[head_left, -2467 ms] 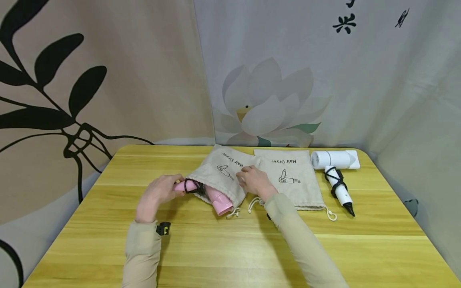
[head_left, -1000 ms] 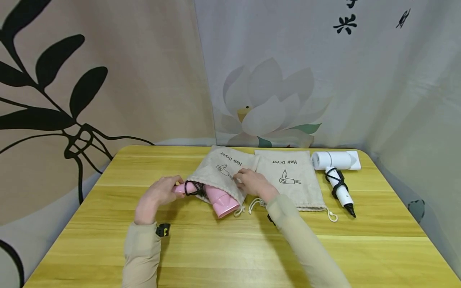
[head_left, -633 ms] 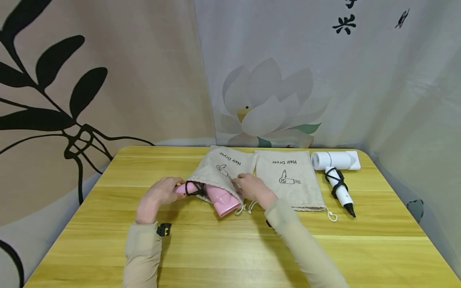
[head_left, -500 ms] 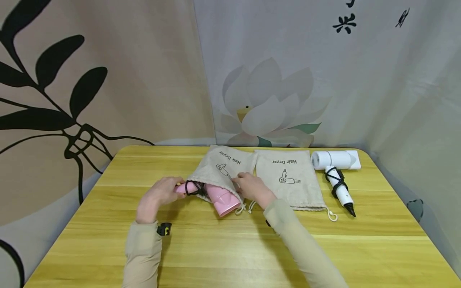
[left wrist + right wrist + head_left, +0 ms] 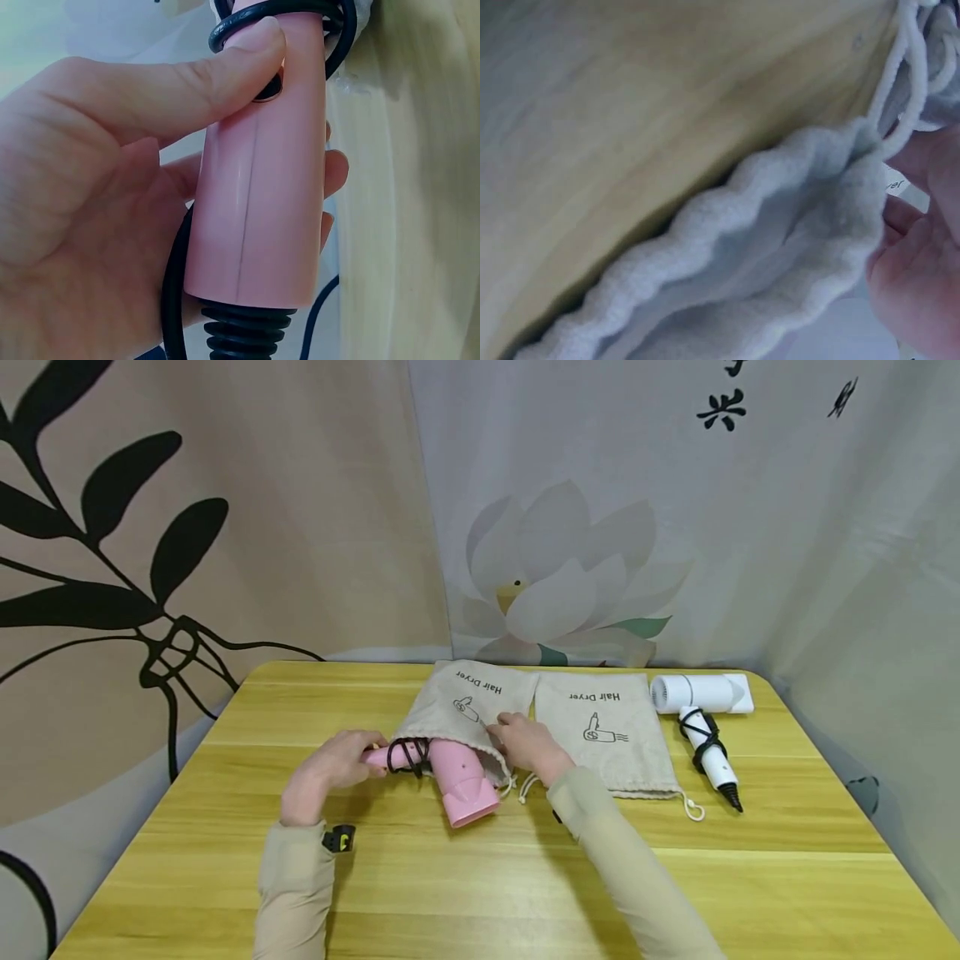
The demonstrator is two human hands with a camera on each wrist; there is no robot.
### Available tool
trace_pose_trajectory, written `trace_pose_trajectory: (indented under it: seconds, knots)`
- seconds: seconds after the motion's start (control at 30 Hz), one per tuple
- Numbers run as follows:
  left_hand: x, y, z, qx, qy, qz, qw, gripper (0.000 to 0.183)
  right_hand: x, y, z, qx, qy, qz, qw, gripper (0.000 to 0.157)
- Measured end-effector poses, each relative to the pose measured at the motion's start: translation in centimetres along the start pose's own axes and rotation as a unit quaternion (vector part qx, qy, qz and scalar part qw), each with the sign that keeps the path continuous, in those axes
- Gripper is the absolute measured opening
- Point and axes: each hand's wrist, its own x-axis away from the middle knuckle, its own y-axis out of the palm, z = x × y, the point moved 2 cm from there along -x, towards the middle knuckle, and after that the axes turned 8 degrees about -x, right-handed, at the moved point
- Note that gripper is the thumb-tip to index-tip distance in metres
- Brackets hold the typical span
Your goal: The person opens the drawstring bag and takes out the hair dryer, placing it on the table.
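Note:
My left hand grips the pink handle of a hair dryer, its thumb beside a dark button in the left wrist view. Black cord is wound round the handle. The dryer's barrel and nozzle stick out of the mouth of a cloth drawstring bag printed "Hair Dryer", with part of the dryer hidden inside. At the bag's right side, my right hand holds the cloth near the opening. In the right wrist view the bag's gathered mouth gapes, with the right hand along its edge.
A second "Hair Dryer" drawstring bag lies flat just right of the first. Beyond it is a white hair dryer with black cord round its handle. All rest on a wooden table, with a printed curtain behind.
The pink hair dryer has come further out of the bag towards the front edge, showing more barrel. Both hands stay in nearly the same places; the other bag and white dryer have not moved.

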Motion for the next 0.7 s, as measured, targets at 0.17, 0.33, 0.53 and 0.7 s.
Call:
trace_pose_trajectory:
  seconds: [0.17, 0.33, 0.53, 0.7]
  knots:
    - [0.1, -0.2, 0.1, 0.010, 0.011, -0.014, 0.9998, 0.031, -0.2, 0.0, 0.4, -0.008, 0.008, -0.006, 1.000, 0.038]
    - [0.3, -0.1, 0.3, 0.021, 0.037, -0.022, 0.9988, 0.036, -0.3, 0.0, 0.8, -0.018, 0.013, -0.001, 1.000, 0.037]
    - [0.5, -0.3, 0.3, 0.053, 0.073, -0.018, 0.9958, 0.036, -0.3, 0.0, 1.1, -0.027, 0.015, -0.008, 0.999, 0.039]
    - [0.7, -0.8, -0.1, 0.068, 0.091, 0.003, 0.9935, 0.036, -0.1, 0.0, 1.1, -0.048, 0.032, -0.025, 0.998, 0.047]
